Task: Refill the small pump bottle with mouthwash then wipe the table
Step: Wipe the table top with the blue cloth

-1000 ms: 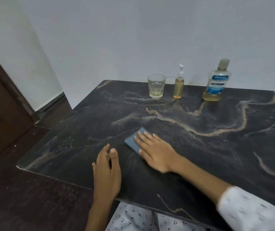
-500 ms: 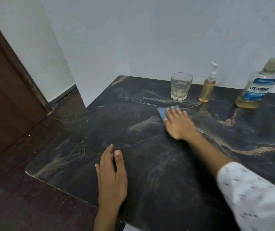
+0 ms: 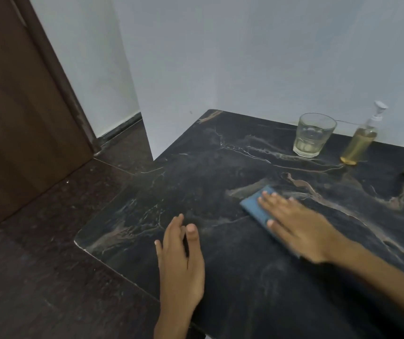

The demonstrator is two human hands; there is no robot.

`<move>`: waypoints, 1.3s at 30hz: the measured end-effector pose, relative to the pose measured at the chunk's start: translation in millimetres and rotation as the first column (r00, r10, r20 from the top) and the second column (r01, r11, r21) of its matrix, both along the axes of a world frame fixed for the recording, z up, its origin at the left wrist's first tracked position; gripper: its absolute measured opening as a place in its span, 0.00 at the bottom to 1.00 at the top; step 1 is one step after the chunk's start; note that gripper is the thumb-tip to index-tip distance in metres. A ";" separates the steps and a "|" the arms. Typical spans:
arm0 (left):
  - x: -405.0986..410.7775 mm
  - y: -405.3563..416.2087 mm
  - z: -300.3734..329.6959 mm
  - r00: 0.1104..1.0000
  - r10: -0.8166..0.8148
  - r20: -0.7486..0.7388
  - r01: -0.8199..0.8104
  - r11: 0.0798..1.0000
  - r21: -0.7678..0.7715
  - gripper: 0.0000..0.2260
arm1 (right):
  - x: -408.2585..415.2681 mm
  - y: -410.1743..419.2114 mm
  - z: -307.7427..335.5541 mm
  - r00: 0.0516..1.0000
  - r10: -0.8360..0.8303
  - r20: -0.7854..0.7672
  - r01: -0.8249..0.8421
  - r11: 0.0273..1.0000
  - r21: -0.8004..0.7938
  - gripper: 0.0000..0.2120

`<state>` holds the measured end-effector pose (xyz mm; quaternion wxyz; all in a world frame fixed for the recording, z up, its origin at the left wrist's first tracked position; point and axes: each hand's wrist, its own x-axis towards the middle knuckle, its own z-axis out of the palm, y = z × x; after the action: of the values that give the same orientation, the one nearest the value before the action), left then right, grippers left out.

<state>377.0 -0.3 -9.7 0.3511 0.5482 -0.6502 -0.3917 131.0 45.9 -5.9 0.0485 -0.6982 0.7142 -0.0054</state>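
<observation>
- The right hand (image 3: pixel 301 228), fingers flat, presses the blue cloth (image 3: pixel 257 207) on the black marble table (image 3: pixel 245 277), now pulled back from the glass (image 3: pixel 312 135) toward mid-table.
- The left hand (image 3: pixel 181 260) stays flat and empty near the front edge.
- The small pump bottle (image 3: pixel 361 140), amber-filled, stands beside the glass at the wall.

Clear faceted drinking glass (image 3: pixel 313 135) upright near the far edge of the tabletop, holding a shallow layer of pale yellowish liquid at the bottom. Just behind it, a plain pale grey-white painted wall (image 3: pixel 257 57), meeting a second wall face at a corner to the left. Thin dark wire (image 3: pixel 350 122) running along the base of the wall to the right of the glass. On the far left, a dark brown wooden door (image 3: pixel 17 113) with a darker frame edge, slanting across the view. Below, a dark speckled stone floor (image 3: pixel 49 265), with a black skirting strip (image 3: pixel 122 127) along the wall's foot.
</observation>
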 end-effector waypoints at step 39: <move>-44.8 -12.8 9.6 0.968 0.241 -0.072 -0.237 0.970 0.062 0.29 | 61.2 -223.2 -4.9 0.989 0.123 0.086 -0.123 0.992 -0.004 0.26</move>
<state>332.3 -13.1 -0.1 0.4066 0.6156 -0.5544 -0.3852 192.2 -177.4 -10.8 0.0797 -0.7401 0.6669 -0.0320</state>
